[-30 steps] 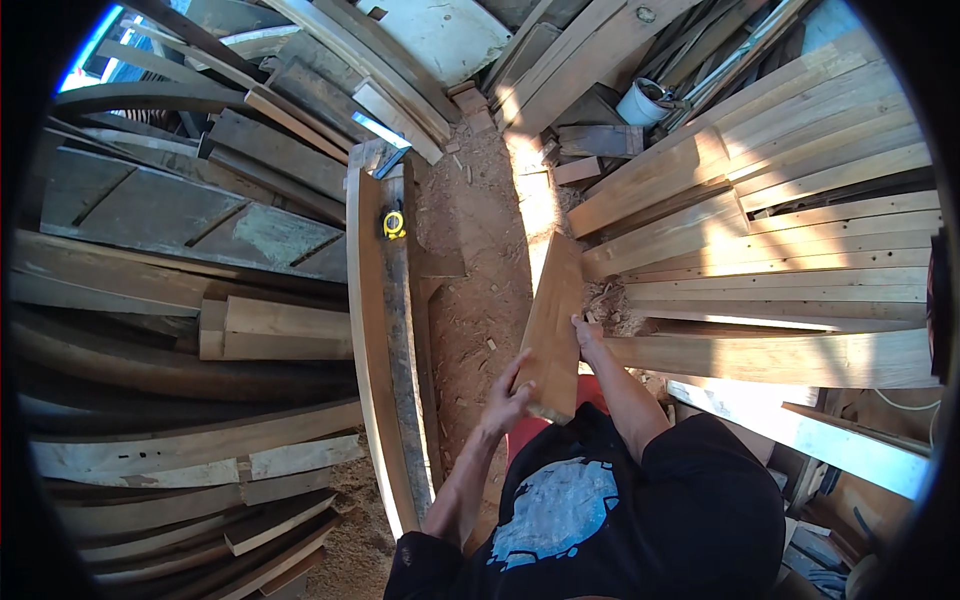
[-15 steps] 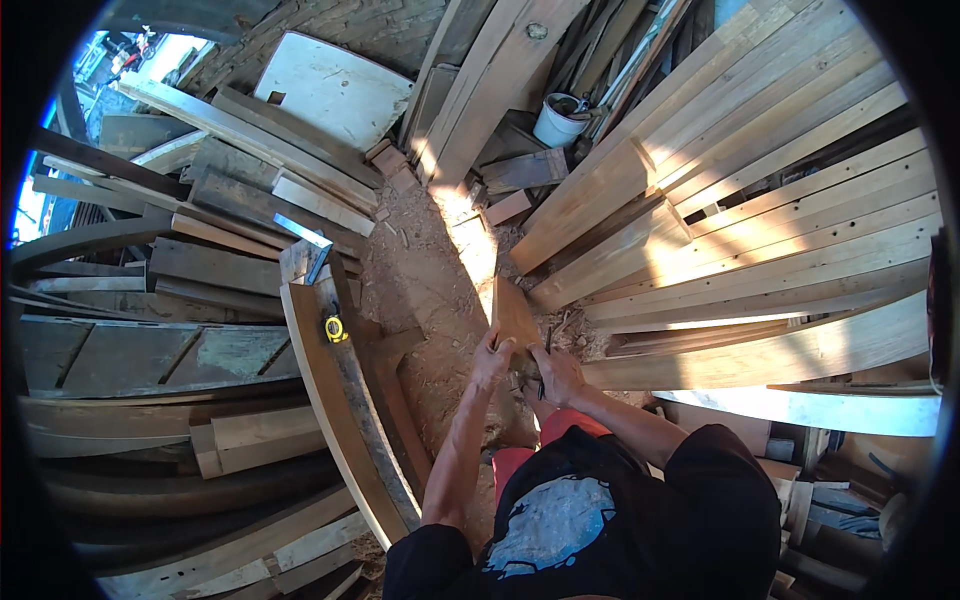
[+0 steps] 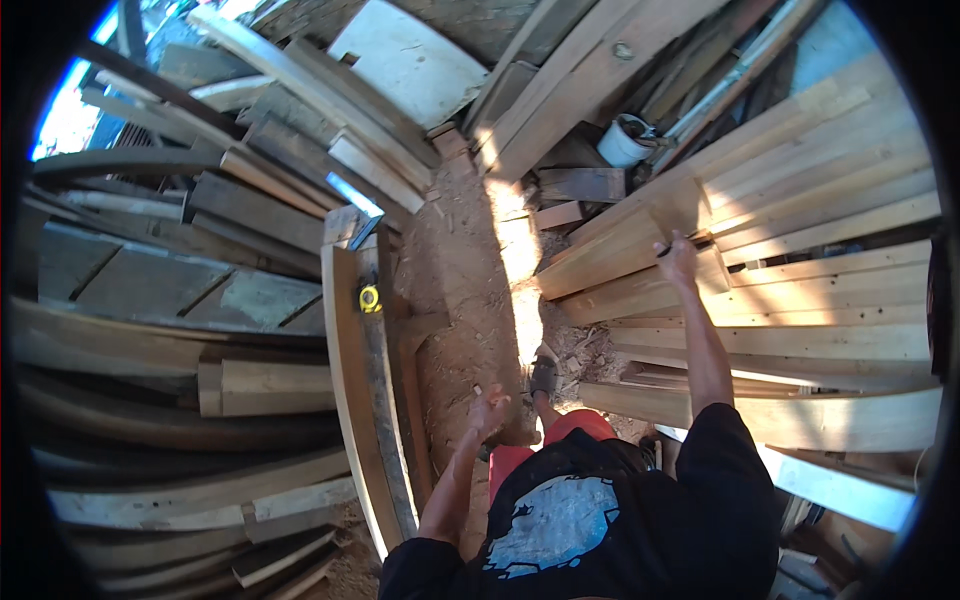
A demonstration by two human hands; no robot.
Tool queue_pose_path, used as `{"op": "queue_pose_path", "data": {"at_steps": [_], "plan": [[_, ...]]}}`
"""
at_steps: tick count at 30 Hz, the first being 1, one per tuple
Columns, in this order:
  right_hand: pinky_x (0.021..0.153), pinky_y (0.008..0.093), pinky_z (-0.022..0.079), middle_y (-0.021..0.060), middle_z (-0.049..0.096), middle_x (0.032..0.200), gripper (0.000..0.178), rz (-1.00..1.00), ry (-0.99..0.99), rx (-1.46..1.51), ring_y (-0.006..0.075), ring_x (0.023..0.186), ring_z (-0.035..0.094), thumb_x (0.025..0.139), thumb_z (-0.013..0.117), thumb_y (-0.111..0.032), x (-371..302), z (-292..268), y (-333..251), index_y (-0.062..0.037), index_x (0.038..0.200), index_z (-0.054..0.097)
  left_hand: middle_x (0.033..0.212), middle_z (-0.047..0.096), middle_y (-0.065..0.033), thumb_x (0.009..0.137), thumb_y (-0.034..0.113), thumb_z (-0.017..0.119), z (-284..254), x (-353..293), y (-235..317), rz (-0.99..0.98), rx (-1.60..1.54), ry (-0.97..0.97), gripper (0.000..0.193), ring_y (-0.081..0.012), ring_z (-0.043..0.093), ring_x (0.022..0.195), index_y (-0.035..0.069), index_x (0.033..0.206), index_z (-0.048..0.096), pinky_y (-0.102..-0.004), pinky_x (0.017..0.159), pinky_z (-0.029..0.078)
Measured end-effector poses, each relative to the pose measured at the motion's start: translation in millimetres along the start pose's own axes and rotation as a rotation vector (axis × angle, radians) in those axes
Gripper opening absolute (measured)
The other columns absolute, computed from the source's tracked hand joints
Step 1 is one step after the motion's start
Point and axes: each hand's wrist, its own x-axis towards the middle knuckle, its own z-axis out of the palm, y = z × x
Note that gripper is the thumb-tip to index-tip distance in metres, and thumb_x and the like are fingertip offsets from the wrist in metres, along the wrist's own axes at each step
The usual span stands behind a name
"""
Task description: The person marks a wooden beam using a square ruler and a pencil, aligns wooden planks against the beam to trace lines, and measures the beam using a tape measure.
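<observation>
My right hand [image 3: 678, 260] reaches out over the stacked planks on the right. Its fingers are closed around a small dark, thin object [image 3: 662, 250] whose kind I cannot make out. The hand is beside the lit end of a wooden beam [image 3: 712, 270]. My left hand [image 3: 488, 410] hangs low over the dusty ground with its fingers curled in. A small pale tip shows at them, too small to name. Left of it, a yellow tape measure [image 3: 370, 299] and a metal try square [image 3: 357, 203] lie on a long, curved timber [image 3: 345, 330].
Stacks of dark boards [image 3: 150, 270] fill the left side. A white bucket [image 3: 624, 142] stands at the back, near leaning beams [image 3: 600, 70]. A pale panel [image 3: 408, 65] lies at the far end. My sandalled foot [image 3: 543, 374] stands on the dirt floor [image 3: 455, 260].
Both hands were together on a wooden block; it is no longer between them. My right hand has moved out to the right, my left hand slightly down. The view has shifted.
</observation>
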Motion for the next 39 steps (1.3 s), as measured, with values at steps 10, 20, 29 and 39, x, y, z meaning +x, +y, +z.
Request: {"op": "queue_pose_path", "data": {"at_steps": [10,20,29,39], "plan": [[0.087,0.0542,0.054,0.0301,0.068,0.108,0.051,0.270,-0.284,-0.234,0.0465,0.101,0.068,0.090,0.067,-0.023,41.8,12.2,66.9,0.0004,0.130,0.044,0.127,0.067,-0.0188,0.090,0.042,0.063,-20.4,-91.9,-60.7,-0.228,0.025,-0.013,0.061,-0.0320,0.064,0.119,0.005,0.138,0.056,-0.0407,0.103,0.048],[0.087,0.0485,0.054,0.0276,0.071,0.101,0.038,-0.054,-0.523,-0.042,0.0416,0.099,0.069,0.084,0.075,-0.029,-65.3,74.7,-76.1,0.0004,0.107,0.068,0.134,0.063,-0.0198,0.091,0.040,0.064,8.1,-102.2,-88.7,-0.150,-0.257,0.195,0.060,-0.0316,0.061,0.124,0.002,0.138,0.055,-0.0384,0.106,0.047],[0.078,0.0402,0.054,0.0187,0.075,0.096,0.038,-0.621,-1.137,0.118,0.0295,0.089,0.072,0.084,0.076,-0.033,-239.0,112.2,-271.1,0.0016,0.099,0.075,0.123,0.066,-0.0224,0.091,0.035,0.062,-46.1,-185.2,-94.3,-0.130,-0.338,0.434,0.053,-0.0351,0.065,0.114,0.004,0.134,0.057,-0.0433,0.098,0.051],[0.091,0.0461,0.053,0.0264,0.070,0.106,0.044,-0.621,-0.930,0.078,0.0408,0.106,0.067,0.083,0.076,-0.039,-220.6,115.3,-425.5,-0.0036,0.109,0.072,0.148,0.038,-0.0297,0.071,0.036,0.080,-149.3,-228.2,-128.9,0.038,0.384,1.254,0.086,-0.0489,0.036,0.136,0.011,0.146,0.045,-0.0640,0.107,0.031]]}}
